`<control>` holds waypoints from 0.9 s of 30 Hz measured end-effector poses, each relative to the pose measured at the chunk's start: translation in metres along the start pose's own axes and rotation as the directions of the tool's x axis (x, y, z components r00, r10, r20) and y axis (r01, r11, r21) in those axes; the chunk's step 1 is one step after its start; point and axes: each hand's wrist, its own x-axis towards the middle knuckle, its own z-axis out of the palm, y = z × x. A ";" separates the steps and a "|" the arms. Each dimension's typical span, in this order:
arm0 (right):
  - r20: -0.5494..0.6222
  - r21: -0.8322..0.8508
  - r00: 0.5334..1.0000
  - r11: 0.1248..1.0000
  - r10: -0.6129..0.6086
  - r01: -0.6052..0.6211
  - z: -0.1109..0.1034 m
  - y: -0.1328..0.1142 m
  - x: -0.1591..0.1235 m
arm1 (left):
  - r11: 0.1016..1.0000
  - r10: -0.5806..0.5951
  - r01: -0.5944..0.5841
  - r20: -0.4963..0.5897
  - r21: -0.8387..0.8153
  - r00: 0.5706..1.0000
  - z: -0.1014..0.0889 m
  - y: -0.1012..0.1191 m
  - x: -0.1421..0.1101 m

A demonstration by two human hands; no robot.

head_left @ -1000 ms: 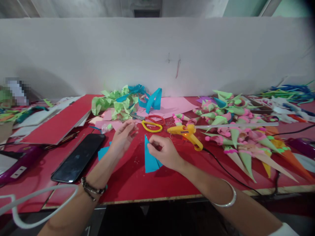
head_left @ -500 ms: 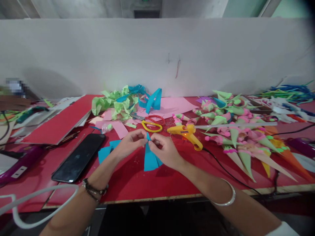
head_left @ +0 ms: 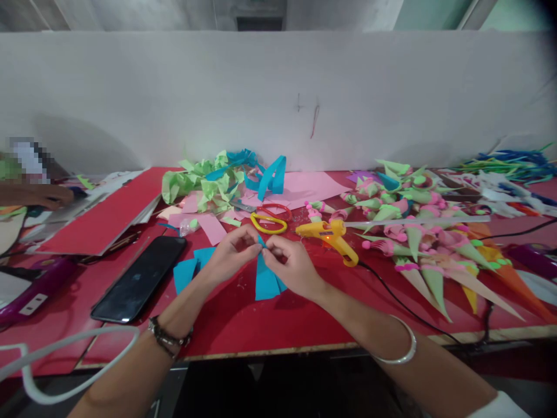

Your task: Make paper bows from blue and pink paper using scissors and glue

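Note:
Both my hands meet over the middle of the red table, pinching the narrow top of a blue paper piece [head_left: 266, 278] that widens downward like a skirt. The fingers of my left hand [head_left: 237, 249] close on its tip from the left. My right hand [head_left: 292, 264] grips the same tip from the right, thumb and fingers pressed together. More blue paper pieces [head_left: 186, 273] lie behind my left wrist. Scissors with one yellow and one red handle [head_left: 268, 222] rest just beyond my fingertips. A yellow hot glue gun [head_left: 326, 232] lies right of my right hand.
A black phone [head_left: 141, 278] lies at left, near a purple power strip [head_left: 39, 287]. Green crumpled paper [head_left: 204, 186] is heaped at the back. Many small paper cones [head_left: 418, 232] cover the right side. Another person's hand [head_left: 50, 194] appears at far left.
My hands stay almost in place, still pinching the blue paper, whose lower edge has shifted slightly. At far left, the other person's hand has come further into view.

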 end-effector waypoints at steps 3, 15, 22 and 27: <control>-0.001 0.000 1.000 1.000 -0.002 0.002 0.000 0.000 0.000 | 1.000 0.011 -0.011 -0.019 -0.012 1.000 0.001 0.001 -0.001; -0.010 -0.044 0.999 0.998 -0.051 0.051 -0.001 -0.004 0.000 | 0.999 -0.030 0.029 -0.080 -0.021 0.996 0.000 -0.001 0.000; -0.018 -0.051 0.998 0.997 -0.065 0.064 -0.001 -0.004 0.000 | 0.999 -0.023 0.020 -0.103 -0.030 0.994 -0.001 0.002 0.000; -0.016 -0.044 0.999 0.998 -0.052 0.051 0.000 -0.004 0.000 | 0.998 -0.011 0.004 -0.108 -0.065 0.994 -0.004 -0.001 0.001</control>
